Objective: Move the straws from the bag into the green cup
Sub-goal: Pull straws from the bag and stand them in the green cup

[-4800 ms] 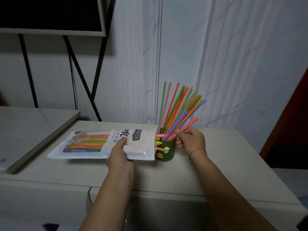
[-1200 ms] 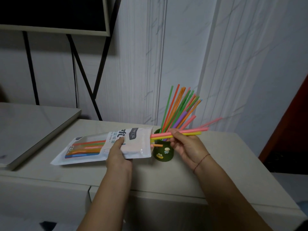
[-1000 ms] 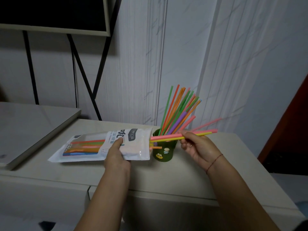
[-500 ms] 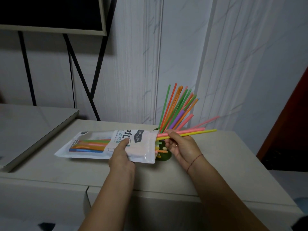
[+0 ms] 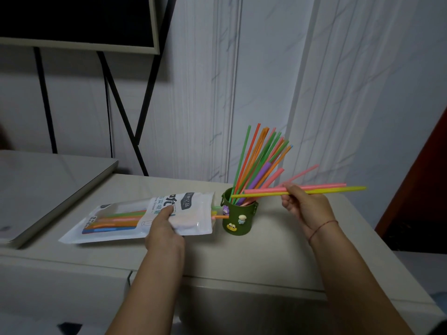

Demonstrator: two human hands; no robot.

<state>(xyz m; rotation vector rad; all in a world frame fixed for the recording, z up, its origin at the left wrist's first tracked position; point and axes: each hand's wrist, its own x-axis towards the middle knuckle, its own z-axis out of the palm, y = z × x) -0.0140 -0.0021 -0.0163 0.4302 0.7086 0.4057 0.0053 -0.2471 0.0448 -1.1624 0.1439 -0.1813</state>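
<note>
Right hand (image 5: 307,209) pinches pink and yellow plastic straws (image 5: 326,185) held level above the dark green cup (image 5: 238,218), left hand (image 5: 164,228) grips the white plastic bag (image 5: 193,209) just left of it — hazard: tilting them in could snag the standing straws (image 5: 262,174) and topple the cup.

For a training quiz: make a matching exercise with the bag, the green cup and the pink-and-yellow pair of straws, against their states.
Things: 1 bag; 2 green cup; 3 pink and yellow straws
States: A pinched level by the right hand; B on its side, held by the left hand; C upright, full of standing straws
Pairs: 1-B; 2-C; 3-A
</note>
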